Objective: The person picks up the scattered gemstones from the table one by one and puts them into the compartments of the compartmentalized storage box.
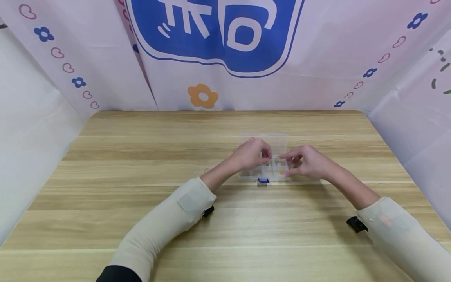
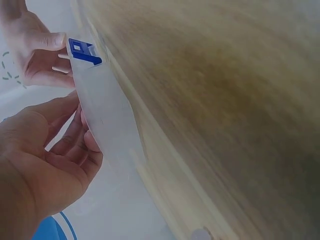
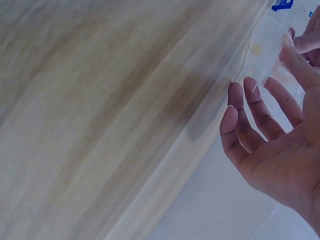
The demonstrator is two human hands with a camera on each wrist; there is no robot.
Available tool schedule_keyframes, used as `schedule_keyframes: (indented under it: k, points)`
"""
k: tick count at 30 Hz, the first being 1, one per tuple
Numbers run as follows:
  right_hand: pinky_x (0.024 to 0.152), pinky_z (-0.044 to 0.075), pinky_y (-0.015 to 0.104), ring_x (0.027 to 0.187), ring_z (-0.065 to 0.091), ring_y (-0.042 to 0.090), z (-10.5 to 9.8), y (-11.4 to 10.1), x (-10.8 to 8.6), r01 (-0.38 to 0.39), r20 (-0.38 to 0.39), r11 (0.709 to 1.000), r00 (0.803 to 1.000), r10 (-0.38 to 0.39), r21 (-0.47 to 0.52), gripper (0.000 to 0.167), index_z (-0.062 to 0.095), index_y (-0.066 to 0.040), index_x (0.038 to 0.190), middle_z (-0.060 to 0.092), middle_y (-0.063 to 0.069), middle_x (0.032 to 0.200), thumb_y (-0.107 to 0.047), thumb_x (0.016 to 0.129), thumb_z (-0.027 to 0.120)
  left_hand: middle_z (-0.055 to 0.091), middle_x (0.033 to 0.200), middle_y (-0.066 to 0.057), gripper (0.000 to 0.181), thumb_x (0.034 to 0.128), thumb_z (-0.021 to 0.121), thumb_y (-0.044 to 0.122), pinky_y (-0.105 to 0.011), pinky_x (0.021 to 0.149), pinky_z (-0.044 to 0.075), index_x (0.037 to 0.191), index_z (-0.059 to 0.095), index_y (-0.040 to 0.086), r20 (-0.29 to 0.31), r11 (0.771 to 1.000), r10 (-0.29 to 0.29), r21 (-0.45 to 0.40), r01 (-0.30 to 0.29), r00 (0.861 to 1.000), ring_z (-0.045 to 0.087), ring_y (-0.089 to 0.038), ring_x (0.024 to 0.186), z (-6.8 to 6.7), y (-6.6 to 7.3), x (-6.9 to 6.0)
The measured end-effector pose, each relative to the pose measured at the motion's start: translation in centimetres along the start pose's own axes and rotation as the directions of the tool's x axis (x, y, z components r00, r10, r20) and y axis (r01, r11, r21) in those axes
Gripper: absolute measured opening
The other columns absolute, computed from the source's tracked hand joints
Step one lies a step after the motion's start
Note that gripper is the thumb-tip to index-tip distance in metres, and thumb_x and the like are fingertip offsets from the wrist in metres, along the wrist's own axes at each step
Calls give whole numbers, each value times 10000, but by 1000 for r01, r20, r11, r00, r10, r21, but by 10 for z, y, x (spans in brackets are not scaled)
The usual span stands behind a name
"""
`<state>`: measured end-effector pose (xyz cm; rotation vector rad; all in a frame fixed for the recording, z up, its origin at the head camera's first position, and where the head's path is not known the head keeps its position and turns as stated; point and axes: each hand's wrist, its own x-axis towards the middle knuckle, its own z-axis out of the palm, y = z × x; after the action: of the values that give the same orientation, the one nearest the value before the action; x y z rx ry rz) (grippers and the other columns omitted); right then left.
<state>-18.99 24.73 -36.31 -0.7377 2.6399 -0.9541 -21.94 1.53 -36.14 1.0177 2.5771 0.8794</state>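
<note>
One compartment box (image 1: 249, 176) lies open right of centre on the table (image 1: 225, 239), left hand (image 1: 251, 154) curled above it (cannot tell if pinching), right hand (image 1: 310, 162) at its right end, fingers apart; probably sorting small pieces (image 1: 282, 172), next calling for precise placement.

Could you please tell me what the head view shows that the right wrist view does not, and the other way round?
Only the head view shows the orange flower on the backdrop, the left sleeve and the right sleeve.

Only the right wrist view shows the broad palm of the right hand.

Both share parts of both hands, the clear box with its blue clasp, and the wooden table.
</note>
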Motion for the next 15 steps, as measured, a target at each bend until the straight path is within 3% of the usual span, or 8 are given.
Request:
schedule_keyframes:
  k: [10,15]
  points:
    - [772,564,312,846,640,216,0,-1,0,-26,5,1000,1000,26,6,536,705,52,1262,700,59,908,-114,796,911,760,972,-86,80,957,738,39,-233,773,541,1024,770,7,-40,999,31,-16,-31,999,691,-185,895,-12,-3,-13]
    - [809,572,384,856,643,225,1,0,0,-23,4,1000,1000,23,8,540,703,53,1261,704,62,919,-118,794,913,758,956,-83,75,964,732,50,-245,771,552,1017,771,15,-53,1000,23,2,-23,998,691,-178,875,-21,-5,-24]
